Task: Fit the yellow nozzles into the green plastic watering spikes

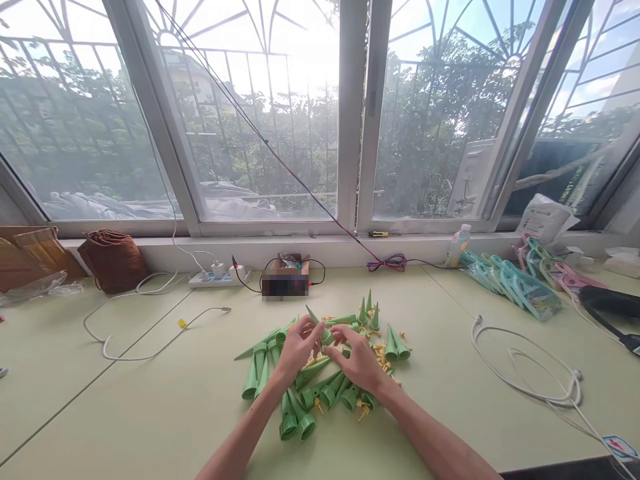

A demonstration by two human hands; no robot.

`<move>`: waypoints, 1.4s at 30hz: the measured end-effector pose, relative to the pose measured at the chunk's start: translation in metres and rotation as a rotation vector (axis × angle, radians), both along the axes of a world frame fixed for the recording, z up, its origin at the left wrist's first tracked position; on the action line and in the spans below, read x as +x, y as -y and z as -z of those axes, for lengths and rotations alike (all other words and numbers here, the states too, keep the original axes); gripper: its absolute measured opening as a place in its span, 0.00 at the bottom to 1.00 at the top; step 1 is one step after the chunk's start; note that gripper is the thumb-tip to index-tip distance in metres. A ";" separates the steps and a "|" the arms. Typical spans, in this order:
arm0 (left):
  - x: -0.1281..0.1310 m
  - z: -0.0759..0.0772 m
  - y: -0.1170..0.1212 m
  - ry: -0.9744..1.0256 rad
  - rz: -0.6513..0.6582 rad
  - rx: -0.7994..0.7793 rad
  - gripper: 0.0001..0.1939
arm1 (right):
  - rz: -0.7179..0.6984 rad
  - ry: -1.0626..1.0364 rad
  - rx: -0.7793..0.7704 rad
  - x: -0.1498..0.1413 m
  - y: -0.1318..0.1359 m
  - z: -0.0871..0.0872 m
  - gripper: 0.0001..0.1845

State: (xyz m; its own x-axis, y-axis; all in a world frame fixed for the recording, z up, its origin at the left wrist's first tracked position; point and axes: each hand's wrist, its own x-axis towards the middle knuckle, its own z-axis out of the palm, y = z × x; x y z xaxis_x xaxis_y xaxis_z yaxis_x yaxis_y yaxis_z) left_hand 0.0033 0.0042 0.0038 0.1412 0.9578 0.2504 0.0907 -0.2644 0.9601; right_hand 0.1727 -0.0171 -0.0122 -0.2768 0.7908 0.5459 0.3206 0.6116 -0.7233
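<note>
This looks like a small workroom: a long pale-green worktable (165, 413) below metal-framed windows (265, 153) bears piled green plastic cones (328, 395), small yellow plastic fittings (363, 412) and a white plastic power strip (223, 280).

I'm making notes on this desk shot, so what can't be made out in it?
Head view:
Held green plastic spike: middle hidden by the left hand.
Spike pile: parts covered by the right hand.
Dark box: blurred out by pixelation.
Bottle: label print too small to read.
Black object: cut off by the right edge.
</note>
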 end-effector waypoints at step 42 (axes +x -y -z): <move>0.005 -0.008 0.003 0.106 -0.323 0.072 0.21 | -0.194 0.450 0.047 0.002 0.004 -0.002 0.14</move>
